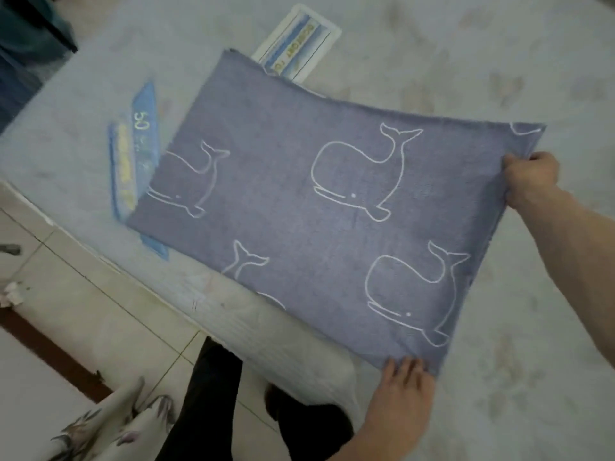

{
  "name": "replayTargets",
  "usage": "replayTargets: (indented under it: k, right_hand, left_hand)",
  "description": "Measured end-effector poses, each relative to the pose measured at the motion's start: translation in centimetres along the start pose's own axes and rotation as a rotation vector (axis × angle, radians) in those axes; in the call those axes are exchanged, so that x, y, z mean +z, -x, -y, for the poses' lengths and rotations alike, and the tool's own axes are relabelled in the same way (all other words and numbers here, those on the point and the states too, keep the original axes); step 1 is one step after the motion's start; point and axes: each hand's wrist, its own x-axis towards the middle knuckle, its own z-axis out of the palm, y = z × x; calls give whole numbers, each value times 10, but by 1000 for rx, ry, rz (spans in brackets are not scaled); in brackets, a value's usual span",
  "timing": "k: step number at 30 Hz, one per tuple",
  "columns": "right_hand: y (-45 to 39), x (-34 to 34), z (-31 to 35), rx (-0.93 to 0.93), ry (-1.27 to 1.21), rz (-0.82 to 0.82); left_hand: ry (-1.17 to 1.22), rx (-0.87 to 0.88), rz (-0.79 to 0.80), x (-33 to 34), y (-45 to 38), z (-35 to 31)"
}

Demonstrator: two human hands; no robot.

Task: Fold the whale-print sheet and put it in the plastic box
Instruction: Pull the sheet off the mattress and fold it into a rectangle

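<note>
The whale-print sheet (299, 201), blue-grey with white whale outlines, lies folded into a flat rectangle on a pale mattress (499, 377). My left hand (404, 390) grips the sheet's near right corner, fingers over its edge. At the far right corner my right hand (530, 176) pinches the sheet, which is raised a little there. No plastic box can be made out for certain; a dark blue shape (20, 61) sits at the top left.
Two printed labels lie on the mattress: a blue one (136, 154) partly under the sheet's left end and a white one (299, 41) behind it. The mattress edge runs diagonally above a tiled floor (83, 311). My dark trouser legs (216, 400) stand beside it.
</note>
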Motion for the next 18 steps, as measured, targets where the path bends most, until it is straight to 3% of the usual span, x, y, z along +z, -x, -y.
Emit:
replayTargets:
  k: [4, 6, 9, 12, 14, 18]
  right_hand:
    - [21, -159, 33, -60, 231, -86]
    - [30, -239, 71, -87, 361, -145]
    - [55, -330, 147, -175, 525, -248]
    - [93, -362, 222, -359, 630, -266]
    - [119, -354, 265, -427, 650, -266]
    - [158, -290, 332, -519, 618, -230]
  left_hand:
    - [104, 243, 152, -95, 28, -106]
    - [296, 376, 43, -151, 38, -155]
    - [633, 499, -242, -236, 52, -189]
    - [816, 519, -414, -310, 61, -154]
    - [817, 471, -464, -347, 66, -110]
    - [812, 154, -524, -382, 75, -9]
